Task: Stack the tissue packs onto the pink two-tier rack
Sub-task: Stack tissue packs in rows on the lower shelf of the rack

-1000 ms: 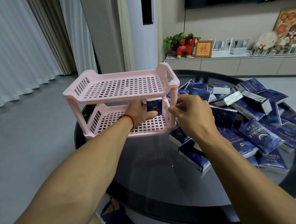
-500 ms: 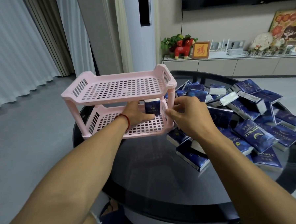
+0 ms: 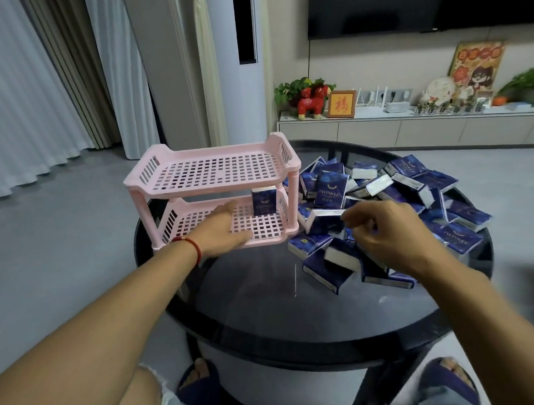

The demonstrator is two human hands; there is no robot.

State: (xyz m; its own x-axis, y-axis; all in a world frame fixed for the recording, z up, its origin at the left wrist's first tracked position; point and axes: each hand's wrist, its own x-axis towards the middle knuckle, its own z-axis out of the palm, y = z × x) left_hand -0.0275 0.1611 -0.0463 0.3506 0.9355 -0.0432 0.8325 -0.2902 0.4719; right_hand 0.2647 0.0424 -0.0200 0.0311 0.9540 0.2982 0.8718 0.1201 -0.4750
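One pack (image 3: 263,201) is standing on the rack's (image 3: 214,171) lower tier, mid-frame. Your left hand (image 3: 227,229) lies flat there, and your right hand (image 3: 381,227) is curled over the pile (image 3: 413,191), empty I think. Next: grab one.

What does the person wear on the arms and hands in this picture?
Both forearms are bare, with no sleeves in view. The left hand has a thin red string bracelet around its wrist. The right hand shows no ring, watch or glove.

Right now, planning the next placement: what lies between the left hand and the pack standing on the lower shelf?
Head view: only bare pink grid of the lower shelf separates the left hand from the standing pack.
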